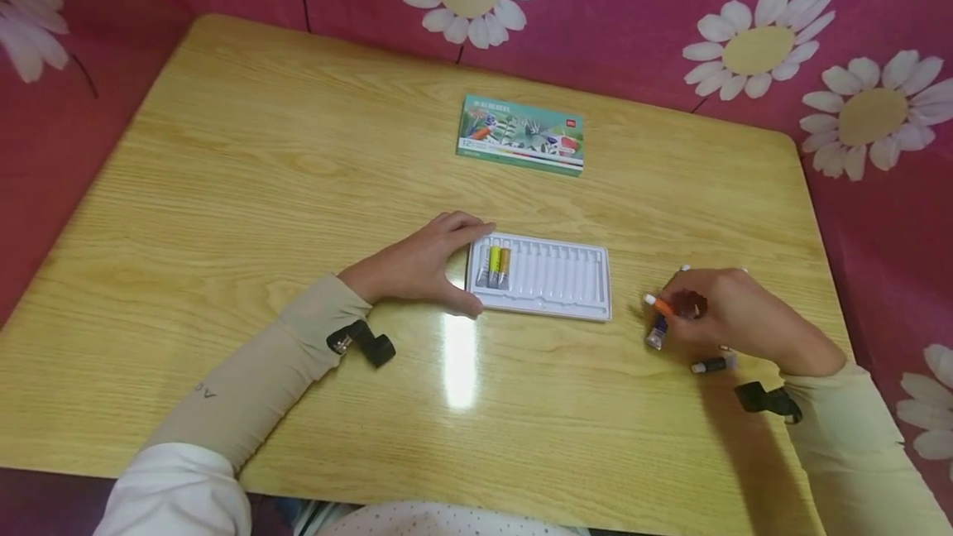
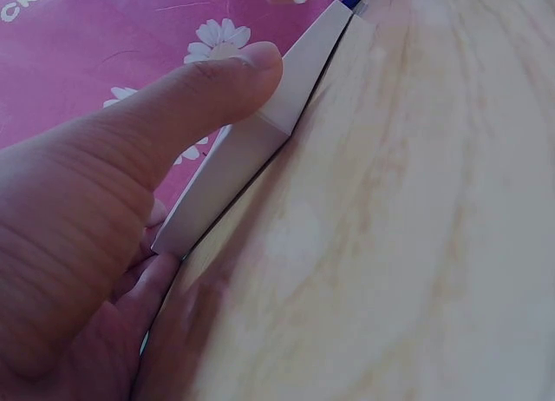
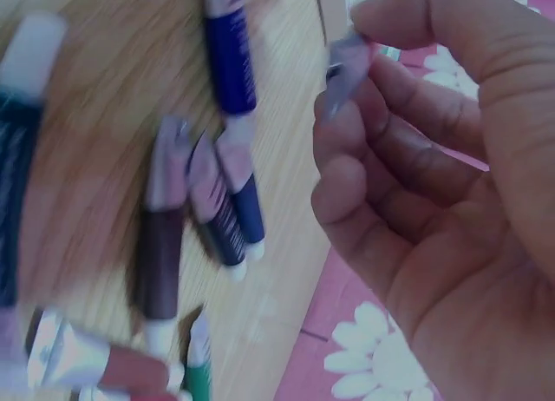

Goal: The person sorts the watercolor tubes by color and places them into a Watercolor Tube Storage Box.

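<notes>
A white plastic tray (image 1: 547, 310) with narrow slots lies on the table. Three paint tubes fill its left end: a pale one (image 1: 483, 263), a yellow one (image 1: 495, 259) and an ochre one (image 1: 505, 265). My left hand (image 1: 417, 263) holds the tray's left side, thumb at the near corner and fingers at the far one. To the right of the tray, my right hand (image 1: 752, 317) pinches an orange paint tube (image 1: 661, 307) with a white cap, just above the loose tubes. In the right wrist view only its crimped metal end (image 3: 347, 71) shows between the fingertips.
Several loose tubes lie under and around my right hand, among them a black one (image 1: 713, 364), a brown one (image 3: 161, 262) and a blue one (image 3: 230, 62). Behind the tray lies a green paint box (image 1: 521, 135). A flowered pink cloth (image 1: 618, 15) borders the wooden table (image 1: 260, 147).
</notes>
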The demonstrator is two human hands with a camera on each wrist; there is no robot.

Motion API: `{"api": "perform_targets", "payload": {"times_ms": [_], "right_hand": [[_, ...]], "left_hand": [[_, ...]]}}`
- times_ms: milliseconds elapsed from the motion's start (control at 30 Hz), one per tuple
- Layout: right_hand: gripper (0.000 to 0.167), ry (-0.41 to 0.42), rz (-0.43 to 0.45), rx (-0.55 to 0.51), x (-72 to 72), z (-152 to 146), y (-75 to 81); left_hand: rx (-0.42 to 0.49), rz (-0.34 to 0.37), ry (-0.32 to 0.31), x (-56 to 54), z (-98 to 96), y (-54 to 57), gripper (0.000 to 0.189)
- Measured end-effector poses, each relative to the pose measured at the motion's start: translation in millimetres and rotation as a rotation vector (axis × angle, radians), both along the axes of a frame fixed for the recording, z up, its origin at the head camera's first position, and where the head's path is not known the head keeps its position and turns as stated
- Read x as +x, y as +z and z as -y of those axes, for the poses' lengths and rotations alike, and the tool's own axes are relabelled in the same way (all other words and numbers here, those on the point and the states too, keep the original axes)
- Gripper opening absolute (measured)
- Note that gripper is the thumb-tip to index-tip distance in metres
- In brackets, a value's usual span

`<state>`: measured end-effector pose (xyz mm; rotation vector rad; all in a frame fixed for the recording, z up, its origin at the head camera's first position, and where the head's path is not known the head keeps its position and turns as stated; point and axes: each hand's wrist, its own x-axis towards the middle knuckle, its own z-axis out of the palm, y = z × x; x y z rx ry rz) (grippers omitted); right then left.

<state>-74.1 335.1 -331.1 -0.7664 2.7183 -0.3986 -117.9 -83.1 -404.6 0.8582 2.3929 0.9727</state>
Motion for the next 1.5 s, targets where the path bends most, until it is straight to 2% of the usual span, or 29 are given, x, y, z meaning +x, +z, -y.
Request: {"api": "perform_targets", "payload": {"times_ms": [167,300,433,767,1033,1267,1500], "right_hand": [[0.04,0.04,-0.072,-0.032,-5.1,13,-2.9],[0.034,0.086,-0.159,-0.068,-8.5,22,-4.8],[0.029,0.066,-0.189,-0.108,-11.6,34,-6.3],[0.028,-0.077,-0.117,-0.257,-16.8,70,-6.8],[0.023,-0.038,-0.063,-0.365,-22.6,98,-18.0],[0.023,0.02,-0.082,-0.4,-30.5,118,-23.7],[0.025,-0.022,-0.001,-0.383,-34.4,136,-26.7]], "left_hand": [[-0.004,0.006,0.001,0.4,0.6,-1.1,0.116],[-0.003,0.007,0.003,0.6,0.2,-1.7,0.116],[0.003,0.006,0.002,0.8,0.4,-1.4,0.116],[0.006,-0.006,-0.002,0.1,1.6,-1.2,0.116],[0.019,-0.028,-0.01,-0.3,1.7,-2.5,0.116],[0.015,-0.028,-0.009,-0.1,1.6,-2.8,0.115],[0.018,-0.036,-0.009,-0.3,2.7,-3.0,0.114]]}}
